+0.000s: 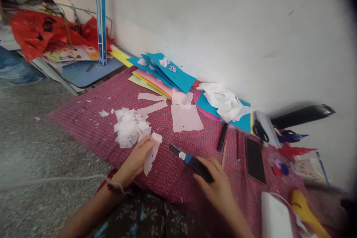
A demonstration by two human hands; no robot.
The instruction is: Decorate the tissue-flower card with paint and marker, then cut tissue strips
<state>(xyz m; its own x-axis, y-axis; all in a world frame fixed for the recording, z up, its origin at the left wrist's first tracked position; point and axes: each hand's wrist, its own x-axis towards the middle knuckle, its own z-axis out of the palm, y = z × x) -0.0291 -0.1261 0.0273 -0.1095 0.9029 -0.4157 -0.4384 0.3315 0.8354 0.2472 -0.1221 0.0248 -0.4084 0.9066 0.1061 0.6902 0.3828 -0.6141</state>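
Note:
My left hand (138, 156) is closed on a folded strip of white paper (153, 155) near the front edge of the table. In my right hand (213, 180) is a utility knife (195, 165) with a black and blue handle; its blade is out and points left toward the strip, apart from it. A heap of small white paper pieces (129, 128) lies just beyond my left hand. Past the knife, a white paper sheet (186, 118) rests flat, with cut paper strips (153, 108) to its left.
Blue folded cards (170, 74) lean by the wall, beside crumpled white paper (223, 100) on another card. A black marker (222, 137), a pencil (224, 154), a phone (255, 160) and scissors (260, 131) lie to the right. A checked cloth (92, 119) covers the table.

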